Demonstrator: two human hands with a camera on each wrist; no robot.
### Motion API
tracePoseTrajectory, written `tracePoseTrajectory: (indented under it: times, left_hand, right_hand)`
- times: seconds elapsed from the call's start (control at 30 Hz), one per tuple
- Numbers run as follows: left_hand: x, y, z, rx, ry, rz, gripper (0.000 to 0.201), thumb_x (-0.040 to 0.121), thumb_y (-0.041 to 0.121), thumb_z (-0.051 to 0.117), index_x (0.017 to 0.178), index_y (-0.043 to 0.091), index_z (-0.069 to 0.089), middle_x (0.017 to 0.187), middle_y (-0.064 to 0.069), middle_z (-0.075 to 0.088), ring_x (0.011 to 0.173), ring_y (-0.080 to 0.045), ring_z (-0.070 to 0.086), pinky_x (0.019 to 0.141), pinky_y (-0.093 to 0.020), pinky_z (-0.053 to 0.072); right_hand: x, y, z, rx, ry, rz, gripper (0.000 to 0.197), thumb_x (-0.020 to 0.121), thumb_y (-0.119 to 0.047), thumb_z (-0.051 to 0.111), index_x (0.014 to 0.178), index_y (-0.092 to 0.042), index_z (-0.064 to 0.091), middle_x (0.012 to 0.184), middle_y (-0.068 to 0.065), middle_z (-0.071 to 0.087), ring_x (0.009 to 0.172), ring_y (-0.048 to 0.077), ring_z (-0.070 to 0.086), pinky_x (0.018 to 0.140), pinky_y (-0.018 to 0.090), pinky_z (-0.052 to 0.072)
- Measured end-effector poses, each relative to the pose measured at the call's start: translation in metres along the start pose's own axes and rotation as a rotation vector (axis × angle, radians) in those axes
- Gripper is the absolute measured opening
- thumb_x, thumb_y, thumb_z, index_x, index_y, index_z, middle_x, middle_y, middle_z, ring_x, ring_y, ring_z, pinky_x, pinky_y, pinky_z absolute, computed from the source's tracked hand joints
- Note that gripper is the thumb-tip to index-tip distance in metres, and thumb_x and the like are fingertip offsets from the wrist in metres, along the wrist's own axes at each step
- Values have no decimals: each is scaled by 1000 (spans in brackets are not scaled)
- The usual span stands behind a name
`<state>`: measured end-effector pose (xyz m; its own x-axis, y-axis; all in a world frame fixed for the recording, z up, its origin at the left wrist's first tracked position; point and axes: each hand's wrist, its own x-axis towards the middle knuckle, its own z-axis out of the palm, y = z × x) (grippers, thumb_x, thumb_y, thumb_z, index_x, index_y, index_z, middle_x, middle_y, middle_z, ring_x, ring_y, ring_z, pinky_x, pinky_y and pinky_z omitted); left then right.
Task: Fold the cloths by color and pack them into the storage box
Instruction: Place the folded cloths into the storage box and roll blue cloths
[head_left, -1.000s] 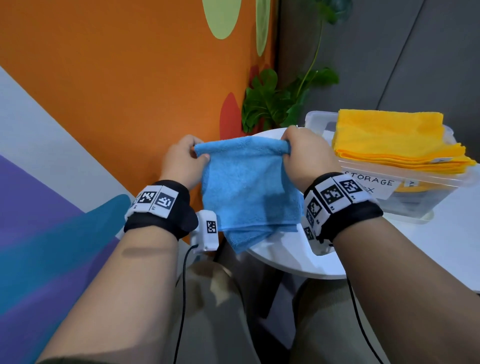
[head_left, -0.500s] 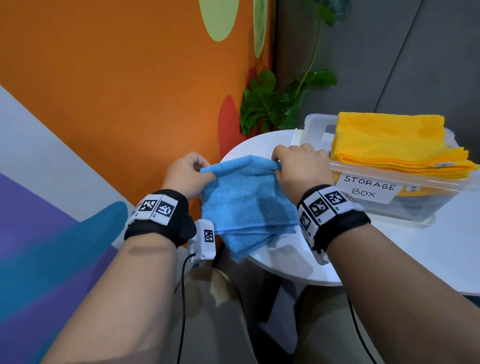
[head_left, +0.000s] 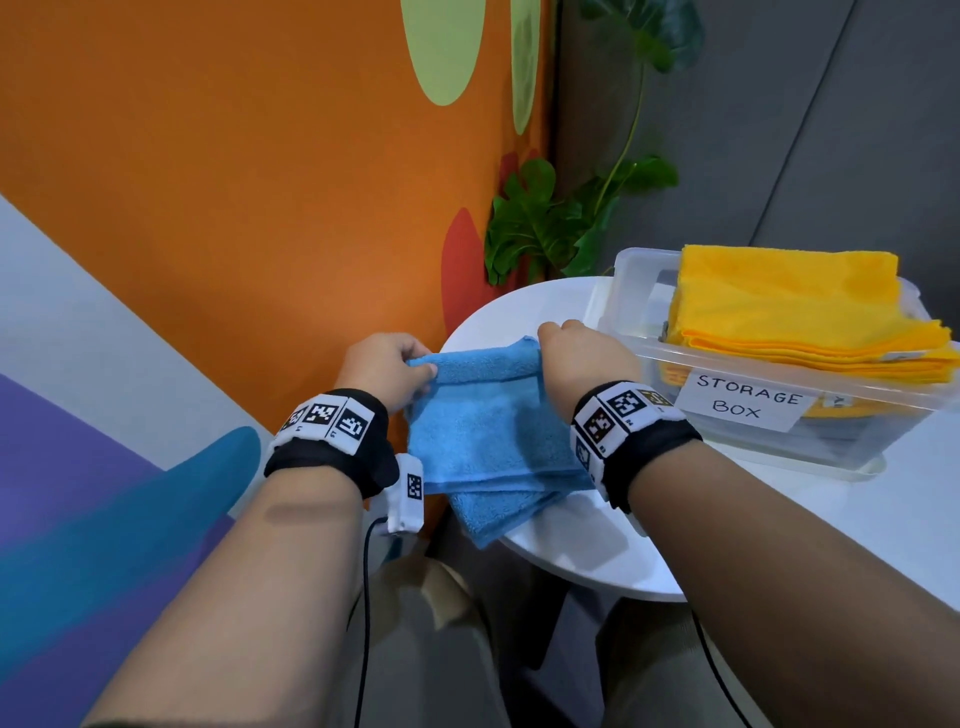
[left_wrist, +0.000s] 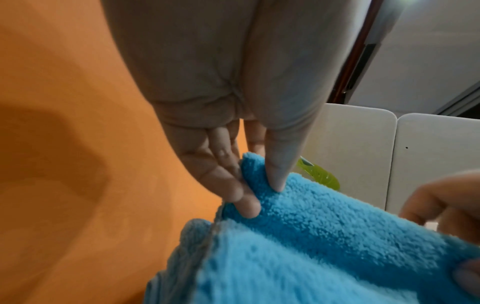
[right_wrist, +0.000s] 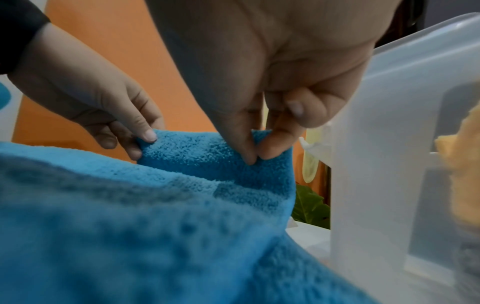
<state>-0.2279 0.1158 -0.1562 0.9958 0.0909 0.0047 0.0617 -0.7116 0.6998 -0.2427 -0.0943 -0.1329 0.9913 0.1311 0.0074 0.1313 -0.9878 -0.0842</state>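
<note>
Grip, both hands: left hand (head_left: 384, 366) pinches L top corner of blue cloth (head_left: 483, 441) betw. thumb & fingers; right hand (head_left: 582, 358) pinches R top corner likewise. Cloth: folded, draped over 9 o'clock edge of white surface (head_left: 597, 561). Storage box (head_left: 769, 415): clear, labelled, at 3 o'clock of cloth, holds folded yellow cloths (head_left: 789, 306). Plant (head_left: 545, 223) at 12 o'clock.

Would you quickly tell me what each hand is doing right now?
Left hand: pinching the blue cloth.
Right hand: pinching the same cloth.
</note>
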Motion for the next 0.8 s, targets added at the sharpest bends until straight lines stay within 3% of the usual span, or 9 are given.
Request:
tracePoseTrajectory:
  times: [0.13,0.23,0.3,0.4,0.47,0.6,0.8]
  left_hand:
    - [9,6,-2,118,-2,25,11,86,22,67,76,23,66,78,1,70,75,-19,68,74,-38,57]
    - [10,7,-2,192,-42,32,6,87,25,67,85,21,71,80,4,68,75,-15,63,60,-26,49]
    - [11,5,0,186,-77,15,16,89,30,65,85,17,73,79,4,69,74,-16,62,58,-24,46]
    - [13,2,3,205,-106,0,31,94,31,57,84,5,73,89,4,71,75,-19,61,65,-30,49]
    - [15,2,5,246,-116,-4,27,94,26,57,84,7,74,86,14,67,75,-13,60,63,-27,48]
    - [19,5,7,295,-132,-31,16,89,25,65,82,16,76,72,15,63,72,-9,59,59,-21,41]
    - [24,8,10,370,-164,-68,3,81,21,73,79,19,76,84,9,70,82,-12,65,70,-26,53]
  right_hand:
    - [10,2,-2,-19,-21,-24,36,85,-4,53,118,-15,47,107,8,48,97,31,57,64,36,39]
    - [15,4,2,-43,-59,-23,32,86,-6,52,118,-12,51,109,8,48,100,31,57,67,35,40]
    - [19,5,6,-53,-95,-17,32,89,-7,50,120,-12,53,112,9,48,103,31,57,71,35,42]
    - [24,7,11,-87,-163,-15,31,93,-7,46,122,-11,55,117,9,49,109,29,56,74,33,41]
    - [27,8,14,-112,-188,-26,30,92,-6,44,120,-11,57,117,9,51,109,28,56,74,32,41]
    - [32,7,17,-164,-246,-29,26,93,-7,43,112,-9,60,116,9,54,105,28,58,73,31,41]
    - [37,7,20,-198,-295,-10,28,97,-20,44,116,-7,59,121,10,59,111,28,57,81,34,44]
